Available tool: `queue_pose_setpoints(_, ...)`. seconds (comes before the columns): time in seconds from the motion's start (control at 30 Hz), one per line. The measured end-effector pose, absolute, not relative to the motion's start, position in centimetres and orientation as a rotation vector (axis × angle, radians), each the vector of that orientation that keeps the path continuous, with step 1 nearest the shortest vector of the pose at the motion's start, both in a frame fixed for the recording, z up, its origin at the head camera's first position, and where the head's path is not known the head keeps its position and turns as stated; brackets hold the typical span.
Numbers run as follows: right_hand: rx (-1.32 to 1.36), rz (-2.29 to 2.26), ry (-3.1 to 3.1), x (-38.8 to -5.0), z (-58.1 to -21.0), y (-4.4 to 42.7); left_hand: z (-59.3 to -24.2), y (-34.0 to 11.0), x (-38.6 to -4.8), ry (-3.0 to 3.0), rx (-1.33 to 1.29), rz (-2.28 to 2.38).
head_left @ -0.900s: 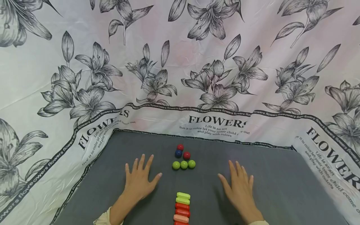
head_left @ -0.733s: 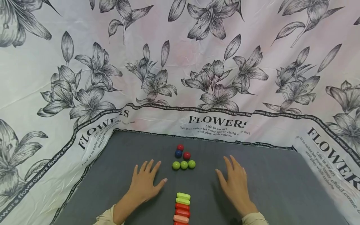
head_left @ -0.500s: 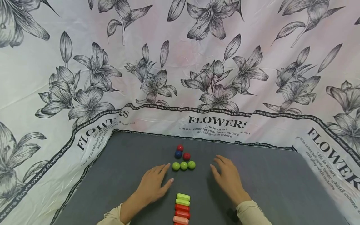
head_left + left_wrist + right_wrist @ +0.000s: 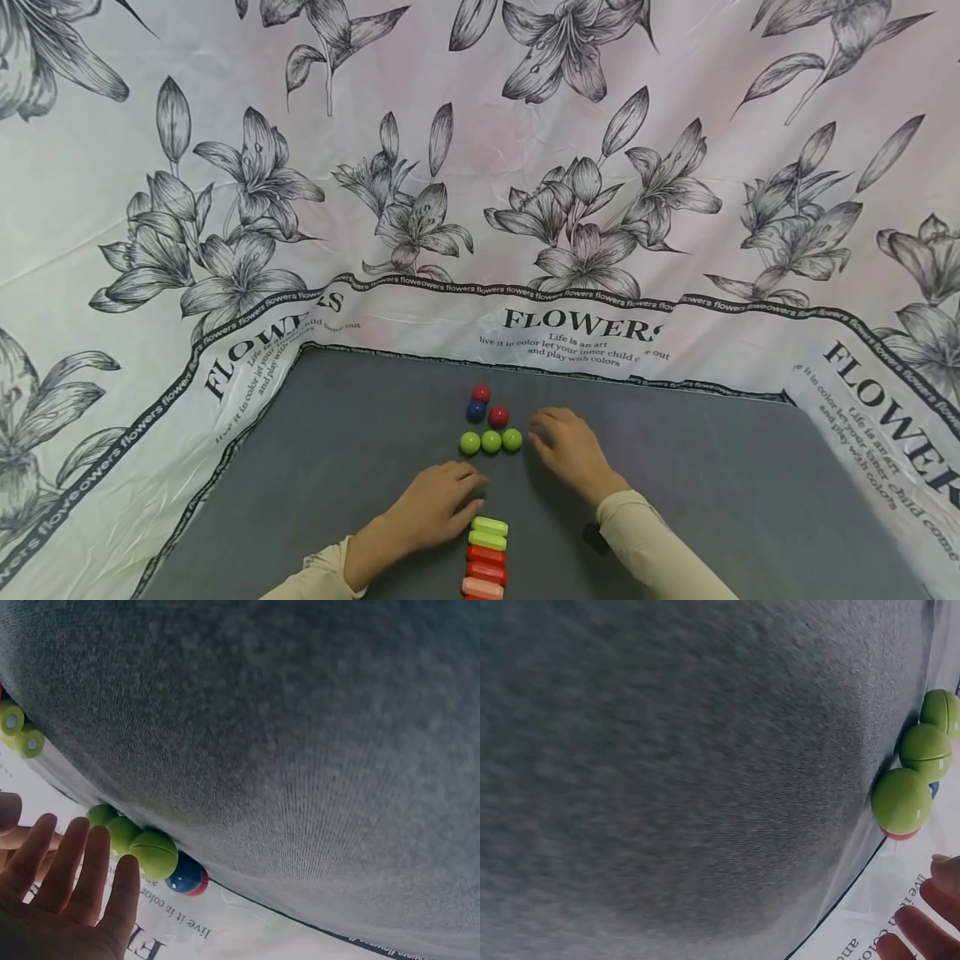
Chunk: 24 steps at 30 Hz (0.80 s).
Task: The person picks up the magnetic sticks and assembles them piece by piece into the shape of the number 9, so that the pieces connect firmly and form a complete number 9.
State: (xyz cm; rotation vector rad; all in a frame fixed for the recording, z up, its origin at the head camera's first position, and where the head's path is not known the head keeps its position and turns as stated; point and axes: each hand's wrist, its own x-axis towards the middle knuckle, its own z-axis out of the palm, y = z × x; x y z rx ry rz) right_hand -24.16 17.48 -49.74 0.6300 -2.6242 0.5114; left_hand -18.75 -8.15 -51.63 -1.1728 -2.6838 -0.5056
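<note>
Three green balls [image 4: 491, 442] lie in a row on the grey table. Behind them sit a blue ball [image 4: 476, 411] and two red balls [image 4: 498, 417]. My right hand [image 4: 572, 450] hovers just right of the rightmost green ball [image 4: 901, 801], its fingers loosely bent and holding nothing. Between the balls and a column of coloured blocks, my left hand [image 4: 438, 504] reaches in from the left. Its fingers are spread in the left wrist view and hold nothing. The thumb is close to the front yellow-green block [image 4: 490, 526]; whether they touch I cannot tell.
Below the yellow-green blocks, red blocks [image 4: 487, 572] and a salmon block [image 4: 482, 588] continue toward the near edge of the view. A flower-printed cloth [image 4: 420, 317] borders the grey table [image 4: 720, 483] at the back and sides. A small dark object [image 4: 595, 537] shows beside the right sleeve.
Both hands have moved inward from the sides, the left toward the top of the block column, the right up beside the green balls. Their fingers have gone from spread to more bent. Balls and blocks stay put.
</note>
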Motion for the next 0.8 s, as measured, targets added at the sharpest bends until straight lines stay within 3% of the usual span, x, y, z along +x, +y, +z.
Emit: queue_pose_setpoints(0.8,0.706,0.562,-2.823,-25.7,-50.2,15.6,-52.5,-7.8,-18.7,-2.755,-1.269,-0.505)
